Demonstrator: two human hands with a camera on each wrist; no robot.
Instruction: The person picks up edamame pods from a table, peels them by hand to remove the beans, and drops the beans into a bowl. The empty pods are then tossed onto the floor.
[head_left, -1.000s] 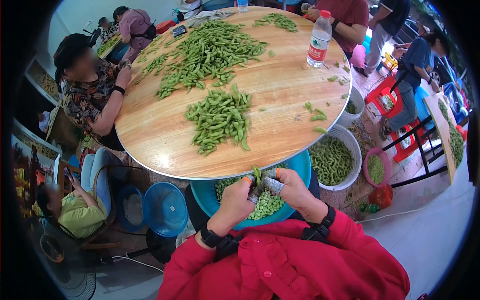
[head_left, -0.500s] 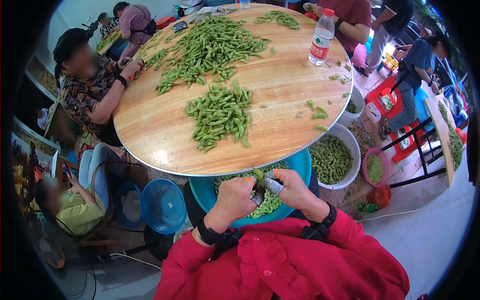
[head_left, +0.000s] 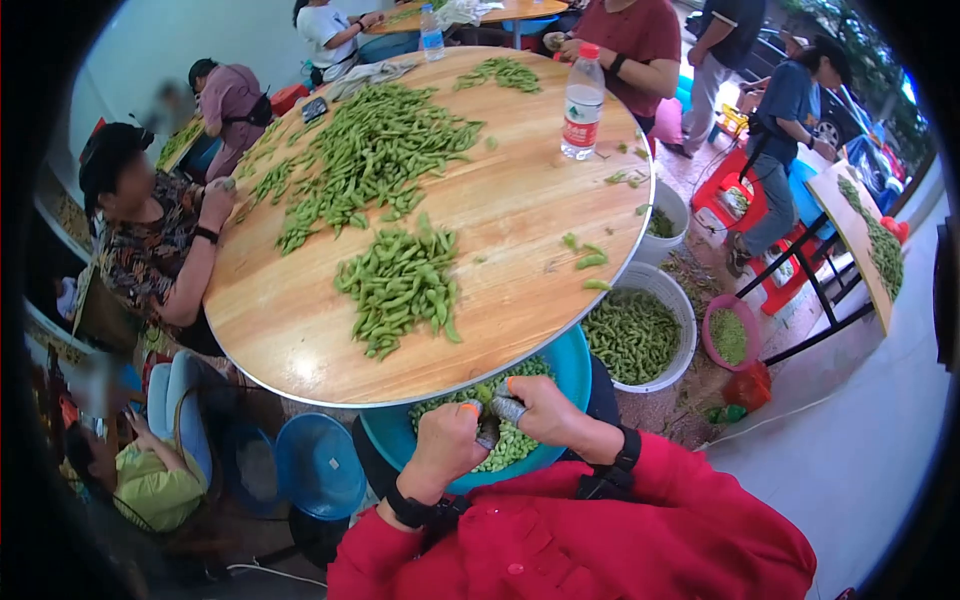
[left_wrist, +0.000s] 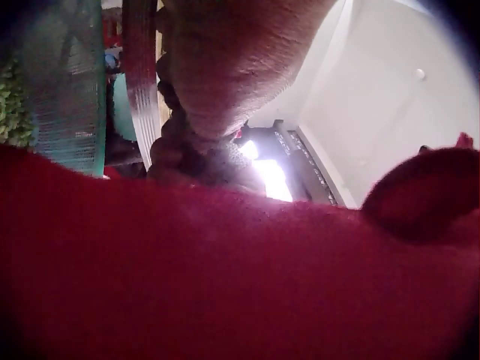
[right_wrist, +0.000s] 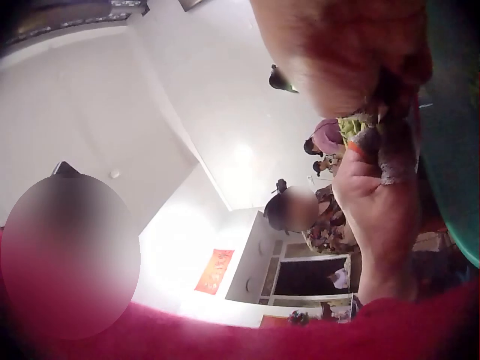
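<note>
My left hand [head_left: 448,440] and right hand [head_left: 552,412] meet just past the near edge of the round table. Between their thumbs and fingers they pinch a green soybean pod [right_wrist: 351,127], mostly hidden by the fingers. Grey wrapping covers several fingertips, with orange bands at the thumbs. Under the hands sits a teal basin [head_left: 576,372] holding loose shelled green beans [head_left: 512,446]. In the left wrist view, a red sleeve [left_wrist: 187,270] covers much of the picture and the fingers look dark.
Heaps of pods [head_left: 400,290] lie on the wooden table [head_left: 520,300], with a water bottle [head_left: 583,105] near its right side. A white basket of pods [head_left: 632,335] and a pink basin [head_left: 730,330] stand at right, an empty blue basin [head_left: 320,465] at left. Other people sit around.
The head view has shifted, so the table and hands appear lower and further left. The pod, upright above the thumbs earlier, now shows less between the fingers. The hands stay together over the basin.
</note>
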